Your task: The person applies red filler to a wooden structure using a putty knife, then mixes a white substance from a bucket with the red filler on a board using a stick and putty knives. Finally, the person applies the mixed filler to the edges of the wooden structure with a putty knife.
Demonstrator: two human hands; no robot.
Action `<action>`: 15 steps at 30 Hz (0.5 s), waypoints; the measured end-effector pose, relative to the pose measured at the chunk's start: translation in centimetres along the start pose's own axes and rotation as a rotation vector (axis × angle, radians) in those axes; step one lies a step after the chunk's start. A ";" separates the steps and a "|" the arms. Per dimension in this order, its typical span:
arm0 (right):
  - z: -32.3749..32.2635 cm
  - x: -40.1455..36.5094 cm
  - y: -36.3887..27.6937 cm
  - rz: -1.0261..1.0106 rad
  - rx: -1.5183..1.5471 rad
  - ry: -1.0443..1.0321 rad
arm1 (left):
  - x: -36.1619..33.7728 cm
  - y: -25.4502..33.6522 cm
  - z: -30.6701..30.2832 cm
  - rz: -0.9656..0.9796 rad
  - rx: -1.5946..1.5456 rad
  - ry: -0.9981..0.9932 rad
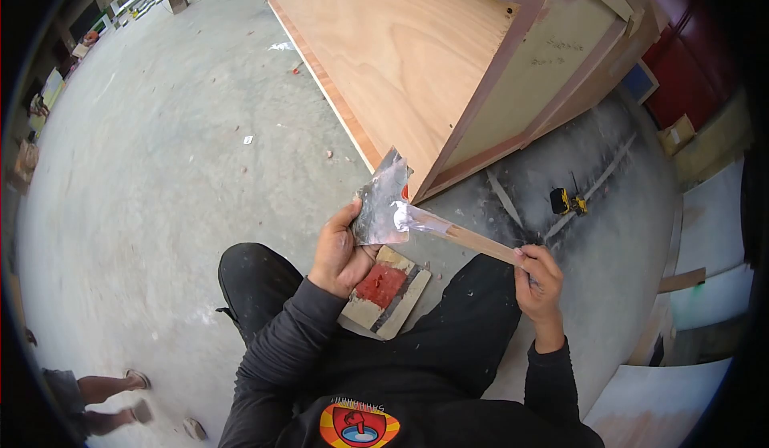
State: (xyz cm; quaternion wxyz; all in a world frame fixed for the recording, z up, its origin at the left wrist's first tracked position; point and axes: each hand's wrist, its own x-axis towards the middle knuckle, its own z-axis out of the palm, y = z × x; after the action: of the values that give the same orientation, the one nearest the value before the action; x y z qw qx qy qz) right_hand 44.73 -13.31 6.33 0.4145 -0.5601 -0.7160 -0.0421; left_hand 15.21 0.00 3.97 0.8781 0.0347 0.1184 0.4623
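My left hand (338,256) is closed on the edge of a thin, shiny metal plate (376,203) smeared with pale filler. My right hand (540,283) grips the far end of a flat wooden stick (477,240). A whitish-pink lump of filler (403,215) coats the stick's other end, which rests against or just over the plate's right edge. Beneath my left hand, between my knees, lies a small tan board (400,308) with a dark strip and a red patch (381,284).
A large plywood box (400,55) with pinkish filled edges stands just ahead. A yellow and black cordless drill (569,201) is on the concrete floor (176,207) at right. Panels (713,215) lean along the right side. Another person's legs (104,389) show at lower left.
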 end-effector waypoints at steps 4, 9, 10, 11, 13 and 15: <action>-1.0 0.1 -0.5 0.040 -0.012 0.012 | 0.0 -0.1 -0.1 0.010 -0.005 -0.002; 0.1 0.2 -1.1 -0.027 0.029 -0.040 | -0.3 -0.6 -0.2 -0.010 0.014 -0.065; 0.1 0.0 -0.8 -0.030 0.030 -0.040 | -0.2 -0.4 -0.1 -0.006 0.014 -0.066; 0.1 -0.3 -0.5 -0.027 0.021 -0.038 | -0.2 -0.3 -0.1 0.000 0.013 -0.045; -0.3 -0.7 0.0 -0.024 0.012 -0.045 | -0.2 -0.1 -0.3 0.008 0.005 -0.018; -0.7 -0.7 0.3 -0.049 0.013 -0.019 | 0.0 -0.1 -0.7 0.021 0.027 0.016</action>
State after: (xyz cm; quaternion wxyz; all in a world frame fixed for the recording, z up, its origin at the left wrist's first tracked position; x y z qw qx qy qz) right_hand 45.43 -14.11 6.20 0.4102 -0.5400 -0.7338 -0.0423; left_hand 15.08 -0.08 3.25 0.8717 0.0440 0.1313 0.4700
